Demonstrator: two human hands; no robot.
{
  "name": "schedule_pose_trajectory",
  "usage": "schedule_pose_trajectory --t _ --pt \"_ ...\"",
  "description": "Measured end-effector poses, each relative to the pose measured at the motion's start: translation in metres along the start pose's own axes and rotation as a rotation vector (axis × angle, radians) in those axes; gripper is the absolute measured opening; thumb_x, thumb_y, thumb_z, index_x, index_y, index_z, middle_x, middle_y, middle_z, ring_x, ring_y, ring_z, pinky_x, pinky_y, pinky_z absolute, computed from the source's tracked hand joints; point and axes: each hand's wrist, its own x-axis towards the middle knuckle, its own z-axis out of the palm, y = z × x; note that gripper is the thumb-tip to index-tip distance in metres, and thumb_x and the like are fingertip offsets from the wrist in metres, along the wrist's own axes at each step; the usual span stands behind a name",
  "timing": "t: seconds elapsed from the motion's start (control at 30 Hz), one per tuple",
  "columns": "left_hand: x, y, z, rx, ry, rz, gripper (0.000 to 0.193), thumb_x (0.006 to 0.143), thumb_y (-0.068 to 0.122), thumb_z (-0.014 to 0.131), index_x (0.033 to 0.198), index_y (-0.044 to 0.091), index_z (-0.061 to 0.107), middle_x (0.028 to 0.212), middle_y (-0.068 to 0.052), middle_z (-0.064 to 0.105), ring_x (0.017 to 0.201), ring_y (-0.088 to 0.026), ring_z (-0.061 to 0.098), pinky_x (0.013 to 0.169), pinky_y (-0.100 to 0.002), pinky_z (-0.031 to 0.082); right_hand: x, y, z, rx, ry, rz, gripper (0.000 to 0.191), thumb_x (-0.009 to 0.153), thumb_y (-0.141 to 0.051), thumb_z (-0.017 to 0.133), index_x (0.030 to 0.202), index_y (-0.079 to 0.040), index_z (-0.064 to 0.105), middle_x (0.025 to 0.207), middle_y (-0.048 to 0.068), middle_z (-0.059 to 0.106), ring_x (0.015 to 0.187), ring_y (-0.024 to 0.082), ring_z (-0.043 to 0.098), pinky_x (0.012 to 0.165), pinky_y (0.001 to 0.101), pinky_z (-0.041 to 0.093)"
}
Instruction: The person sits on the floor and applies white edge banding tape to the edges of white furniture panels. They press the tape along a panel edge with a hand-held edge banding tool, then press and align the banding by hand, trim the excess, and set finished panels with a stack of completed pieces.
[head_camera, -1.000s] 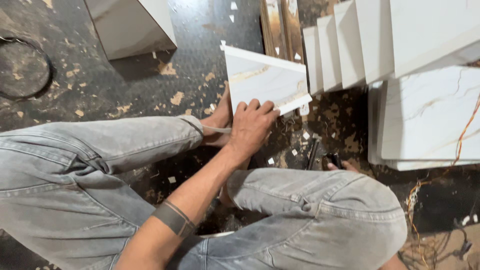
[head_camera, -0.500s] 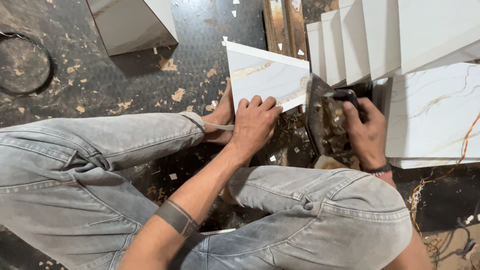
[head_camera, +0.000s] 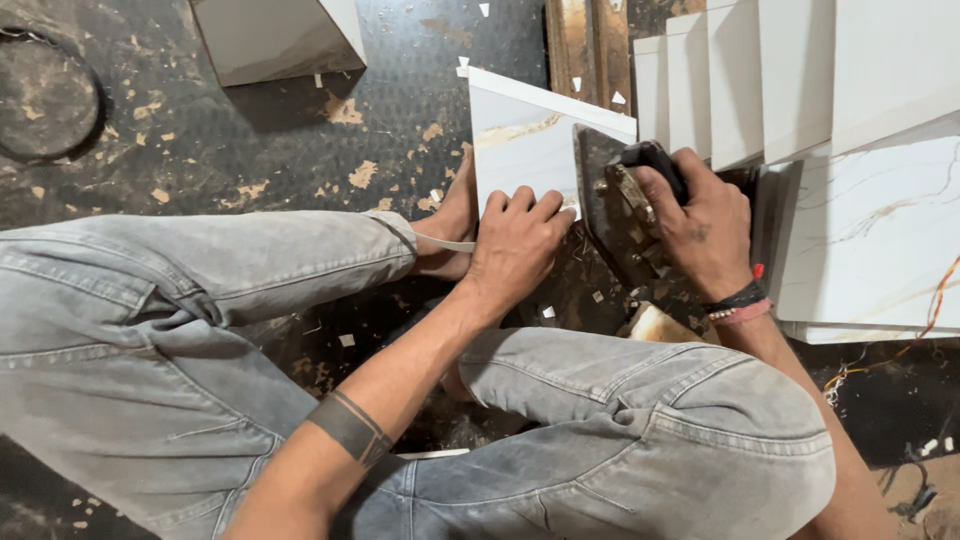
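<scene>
My left hand (head_camera: 515, 245) presses down on the near edge of a white marbled tile piece (head_camera: 520, 140) lying on the dark floor between my knees. My right hand (head_camera: 700, 220) grips the black handle of a dark, dusty cutting tool (head_camera: 610, 205), whose flat guard rests against the tile's right edge. My bare foot (head_camera: 455, 215) touches the tile's left side. A thin white strip lies under my left hand.
A stack of white tiles (head_camera: 880, 220) lies at the right, with more tiles leaning behind it (head_camera: 760, 70). A grey box (head_camera: 275, 35) stands top left. Wooden planks (head_camera: 585, 45) lie at the top. Chips and wires litter the floor.
My right hand came into view holding the cutting tool and has moved it left, up against the tile's right edge. The left hand stays on the tile.
</scene>
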Motion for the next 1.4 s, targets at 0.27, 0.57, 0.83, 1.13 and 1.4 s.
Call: schedule_pose_trajectory --t 0.27,0.57,0.83,1.13,1.4 --pt "-0.03 -0.022 -0.026 0.098 0.015 0.1 0.012 0.08 0.014 0.065 0.09 0.009 0.069 0.093 -0.005 0.06 0.091 -0.022 0.058 0.079 -0.038 0.044 0.0 -0.037 0.008 0.06 -0.06 -0.152 0.041 0.105 -0.047 0.064 0.102 -0.006 0.066 0.068 0.019 0.063 0.065 0.041 0.066 0.054 0.0465 0.048" --pt "-0.034 -0.027 -0.029 0.065 -0.015 0.076 0.012 0.082 0.011 0.067 0.093 0.007 0.069 0.092 -0.007 0.06 0.092 -0.023 0.059 0.083 -0.038 0.045 0.01 -0.003 0.003 -0.037 -0.061 -0.08 0.044 0.108 -0.051 0.064 0.105 -0.008 0.067 0.066 0.012 0.064 0.06 0.029 0.067 0.055 0.0419 0.049" --pt "-0.038 -0.034 -0.021 0.106 -0.007 0.115 0.013 0.084 0.008 0.069 0.097 0.006 0.07 0.094 -0.006 0.061 0.093 -0.021 0.059 0.088 -0.038 0.046 0.016 0.013 0.0 0.016 -0.053 -0.035 0.046 0.11 -0.051 0.064 0.104 -0.005 0.065 0.067 0.014 0.061 0.061 0.029 0.065 0.055 0.0411 0.047" --pt "-0.048 -0.036 -0.024 0.069 0.021 0.113 0.015 0.086 0.012 0.065 0.1 0.008 0.069 0.093 -0.006 0.058 0.092 -0.022 0.058 0.086 -0.037 0.046 0.009 -0.04 0.008 0.022 -0.122 -0.212 0.038 0.109 -0.041 0.062 0.109 -0.003 0.064 0.07 0.022 0.063 0.068 0.043 0.065 0.057 0.0483 0.048" --pt "-0.056 -0.037 -0.037 0.077 0.007 0.069 0.007 0.09 0.013 0.065 0.094 0.007 0.065 0.088 -0.006 0.054 0.087 -0.022 0.057 0.085 -0.038 0.047 0.006 -0.063 0.01 0.043 -0.198 -0.166 0.038 0.106 -0.042 0.061 0.107 -0.004 0.063 0.067 0.023 0.062 0.066 0.046 0.063 0.056 0.0508 0.046"
